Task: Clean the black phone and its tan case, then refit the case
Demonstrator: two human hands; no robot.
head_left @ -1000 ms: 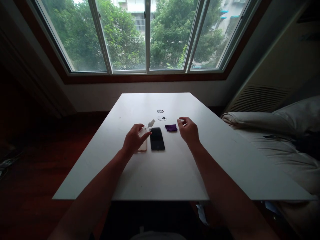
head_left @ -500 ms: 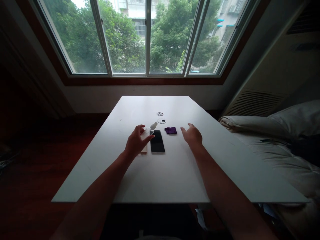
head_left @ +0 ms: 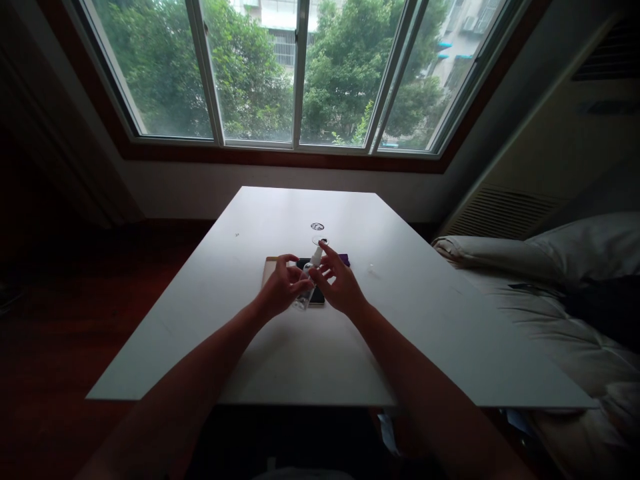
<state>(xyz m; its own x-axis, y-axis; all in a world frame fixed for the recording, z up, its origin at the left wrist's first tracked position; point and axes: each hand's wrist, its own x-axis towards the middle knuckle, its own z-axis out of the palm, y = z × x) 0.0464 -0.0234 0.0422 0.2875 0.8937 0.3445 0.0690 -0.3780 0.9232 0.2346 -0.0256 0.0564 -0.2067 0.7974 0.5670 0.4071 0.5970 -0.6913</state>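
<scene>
Big white rectangular worktop (head_left: 430,333) under the window carries everything here. On it, a gold-edged smartphone lying flat (head_left: 271,267) sits just left of the hands, and a black-screened smartphone (head_left: 316,300) lies mostly hidden beneath them, only its near edge showing. A small folded purple cloth (head_left: 345,258) peeks out just behind the right hand.

The main thing is the small clear plastic spray bottle with a white nozzle (head_left: 309,283), held up off the worktop over the black phone, tilted with the nozzle pointing away. The left hand (head_left: 281,291) has its fingers wrapped round the body, closed on it. The right hand (head_left: 340,287) is loose, fingers spread, with fingertips up beside the nozzle; can't tell if they actually touch it.

My guess on handling: it's light, thin-walled, a bit squashy and slick, so grip the body mid-way, not the nozzle. Can't make out how much liquid is inside, if any; it looks see-through.
</scene>
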